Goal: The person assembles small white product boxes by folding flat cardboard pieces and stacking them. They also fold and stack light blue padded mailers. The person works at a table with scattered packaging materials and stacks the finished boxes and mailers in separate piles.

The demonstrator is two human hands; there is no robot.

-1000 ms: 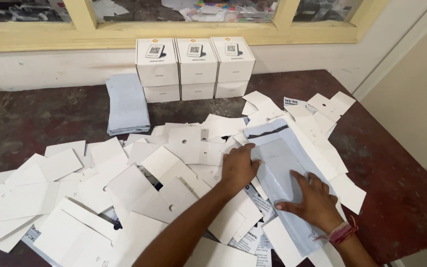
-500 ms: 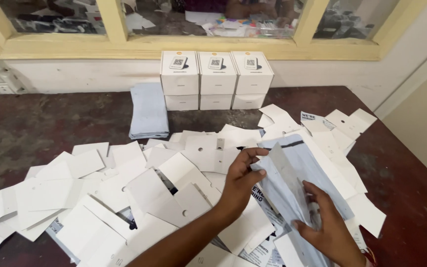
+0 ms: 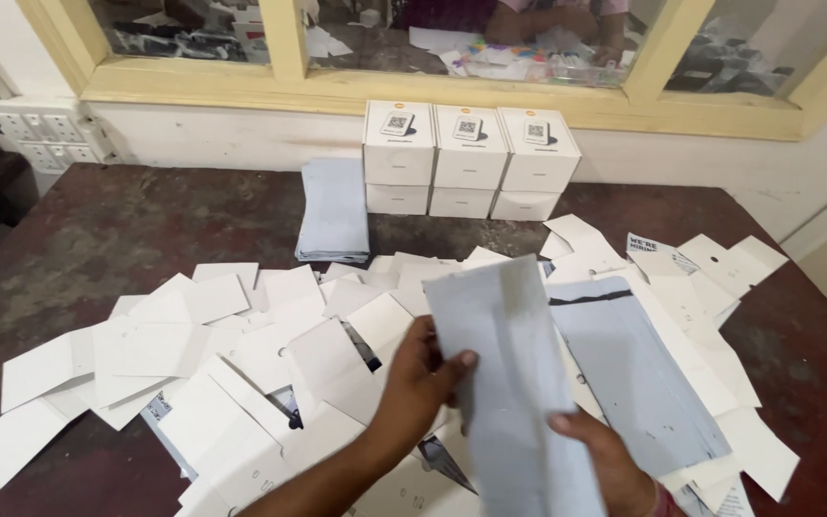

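**Grey pouch held in both hands, long axis running from 11 to 5 o'clock**

The left hand [image 3: 423, 378] grips the grey pouch [image 3: 514, 383] on its left long edge, thumb laid over the front face, fingers behind. The right hand [image 3: 605, 464] grasps the same pouch lower down, at its 5 o'clock end, thumb pressed on the face near the right edge. Both hands are closed on it; neither is free.

The pouch is lifted clear of the table, tilted, its top corner at about 12 o'clock from the left hand and its bottom end dropping out of the picture. The left hand sits nearer the middle of its length, the right nearer the lower end.

Just beside it, at 2 o'clock from the right hand, a second grey pouch [image 3: 638, 373] lies flat on the scattered white cards [image 3: 193, 364], its long axis nearly parallel to the held one. The cards spread from 9 o'clock round to 3 o'clock over the dark table [image 3: 98, 230].

Farther out, at 11 o'clock, a stack of grey pouches [image 3: 334, 211] lies flat. At 12 o'clock stand white boxes [image 3: 468, 153], two tiers of three, against the wall below a yellow window frame [image 3: 289, 91].
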